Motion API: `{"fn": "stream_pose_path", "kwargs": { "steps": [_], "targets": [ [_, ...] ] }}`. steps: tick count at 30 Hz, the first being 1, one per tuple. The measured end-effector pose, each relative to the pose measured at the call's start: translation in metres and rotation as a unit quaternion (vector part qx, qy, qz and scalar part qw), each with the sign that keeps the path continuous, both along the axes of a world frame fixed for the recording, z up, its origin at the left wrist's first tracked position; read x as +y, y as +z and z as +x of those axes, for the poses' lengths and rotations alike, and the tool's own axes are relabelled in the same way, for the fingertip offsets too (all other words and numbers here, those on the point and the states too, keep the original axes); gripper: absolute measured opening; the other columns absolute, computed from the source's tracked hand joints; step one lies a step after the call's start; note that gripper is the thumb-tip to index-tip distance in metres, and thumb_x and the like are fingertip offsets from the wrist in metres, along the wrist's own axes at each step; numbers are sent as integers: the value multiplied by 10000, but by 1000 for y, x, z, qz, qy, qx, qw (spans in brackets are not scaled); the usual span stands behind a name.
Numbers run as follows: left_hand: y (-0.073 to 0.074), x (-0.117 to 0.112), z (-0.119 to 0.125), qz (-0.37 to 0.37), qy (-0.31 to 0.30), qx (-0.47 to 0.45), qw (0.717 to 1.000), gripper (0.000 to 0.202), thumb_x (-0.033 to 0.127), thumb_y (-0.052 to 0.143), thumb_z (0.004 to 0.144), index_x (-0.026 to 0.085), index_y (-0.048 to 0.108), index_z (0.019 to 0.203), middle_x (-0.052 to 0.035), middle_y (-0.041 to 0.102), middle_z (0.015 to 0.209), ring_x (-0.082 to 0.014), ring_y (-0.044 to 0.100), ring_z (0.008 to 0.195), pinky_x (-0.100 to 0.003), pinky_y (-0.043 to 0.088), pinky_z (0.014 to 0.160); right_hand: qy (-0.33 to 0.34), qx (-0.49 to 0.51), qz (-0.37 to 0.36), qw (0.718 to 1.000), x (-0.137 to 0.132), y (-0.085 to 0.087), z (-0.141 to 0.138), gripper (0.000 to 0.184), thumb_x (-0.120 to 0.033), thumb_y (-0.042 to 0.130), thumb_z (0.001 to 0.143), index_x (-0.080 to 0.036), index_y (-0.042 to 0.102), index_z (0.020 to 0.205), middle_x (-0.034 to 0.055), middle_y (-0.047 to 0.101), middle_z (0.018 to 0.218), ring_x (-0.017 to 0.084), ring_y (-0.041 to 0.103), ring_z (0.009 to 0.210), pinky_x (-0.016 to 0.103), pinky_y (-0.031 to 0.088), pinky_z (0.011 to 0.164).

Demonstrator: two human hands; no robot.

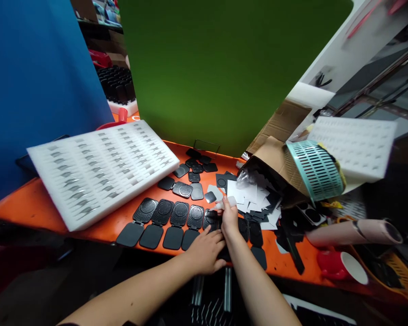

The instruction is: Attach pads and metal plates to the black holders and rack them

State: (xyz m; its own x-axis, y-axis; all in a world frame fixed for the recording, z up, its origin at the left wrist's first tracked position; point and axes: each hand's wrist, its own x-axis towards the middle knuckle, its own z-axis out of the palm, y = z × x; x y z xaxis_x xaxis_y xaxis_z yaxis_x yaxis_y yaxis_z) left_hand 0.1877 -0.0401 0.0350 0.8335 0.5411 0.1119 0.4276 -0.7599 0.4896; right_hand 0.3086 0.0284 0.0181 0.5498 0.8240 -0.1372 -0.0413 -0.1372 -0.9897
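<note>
In the head view, my right hand is closed around a small white squeeze bottle, its narrow tip pointing left over the black hinged pieces. My left hand lies fairly flat, fingers stretched out, on the near side of the same row and covers some of it. Each hinged piece lies unfolded, with a ridged square half at the back and a smooth square flap toward me. More of them show to the right of my right hand, partly hidden by it.
Loose black squares and hinged pieces lie behind the row. White and black cards are heaped at the right, beside a cardboard box and a teal basket. A slotted white foam tray leans at left; a red mug stands right.
</note>
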Motion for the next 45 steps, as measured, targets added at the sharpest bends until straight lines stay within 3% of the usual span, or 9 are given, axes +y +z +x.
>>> {"fn": "stream_pose_path", "kwargs": {
  "steps": [5, 11, 18, 26, 31, 39, 45],
  "targets": [
    [3, 2, -36, 9, 58, -10, 998, 345, 362, 452, 799, 228, 494, 1115, -32, 499, 1205, -200, 381, 1157, -388, 175, 1029, 61, -31, -27, 997, -12, 2, -17, 415, -536, 480, 716, -144, 611, 677, 29, 619, 557, 110, 485, 401, 220, 367, 396],
    [-9, 8, -74, 20, 103, 15, 994, 390, 391, 411, 819, 263, 441, 1186, -25, 456, 1267, -229, 359, 1181, -477, 152, 1014, 86, -162, -55, 982, -19, 0, -29, 427, -547, 463, 722, -146, 610, 708, 43, 639, 595, 150, 548, 482, 245, 411, 493],
    [-15, 9, -76, 10, 113, -6, 994, 381, 415, 412, 813, 292, 448, 1172, 7, 471, 1252, -212, 378, 1166, -473, 115, 1022, 89, -274, -40, 957, -20, 2, -30, 383, -534, 476, 707, -180, 623, 705, 59, 649, 643, 202, 592, 634, 263, 411, 558],
    [-15, 9, -76, 21, 128, -24, 991, 373, 406, 450, 790, 286, 478, 1142, 5, 498, 1214, -204, 400, 1140, -437, 127, 1025, 72, -150, -30, 986, 2, 2, -42, 456, -543, 403, 756, -133, 602, 741, 54, 634, 606, 149, 548, 477, 243, 402, 474],
    [-15, 10, -76, 10, 125, -20, 992, 392, 405, 449, 787, 282, 464, 1159, 1, 491, 1222, -205, 395, 1144, -434, 128, 1025, 82, -177, -40, 980, 17, -1, -54, 469, -568, 414, 735, -141, 606, 731, 40, 623, 546, 157, 548, 468, 249, 398, 488],
    [-13, 10, -77, 0, 124, -19, 992, 410, 399, 454, 780, 272, 453, 1170, -6, 494, 1218, -210, 382, 1152, -441, 116, 1024, 87, -262, -54, 960, 20, 3, -58, 455, -577, 426, 719, -158, 606, 722, 61, 645, 623, 190, 582, 604, 259, 403, 566],
    [-14, 9, -75, 8, 131, -19, 991, 408, 406, 473, 766, 265, 470, 1150, -10, 504, 1200, -211, 389, 1138, -435, 118, 1024, 123, -166, -44, 977, 14, 6, -66, 476, -562, 379, 760, -143, 600, 720, 44, 632, 599, 148, 536, 485, 245, 396, 492]
  ]
}}
